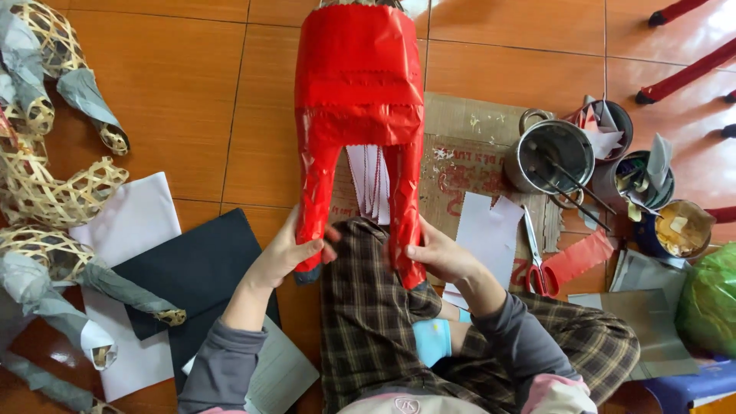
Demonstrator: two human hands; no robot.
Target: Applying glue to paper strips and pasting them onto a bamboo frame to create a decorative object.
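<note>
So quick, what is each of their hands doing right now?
Left hand: closed around one leg of the red paper-covered figure.
Right hand: closed around the figure's other leg.

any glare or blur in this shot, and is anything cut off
Head view: soft glare streaks on the glossy red paper figure, whose top is cut off; mild sheen on the orange floor tiles; left hand and right hand sharp; straight lines bow slightly towards the frame edges.
</note>
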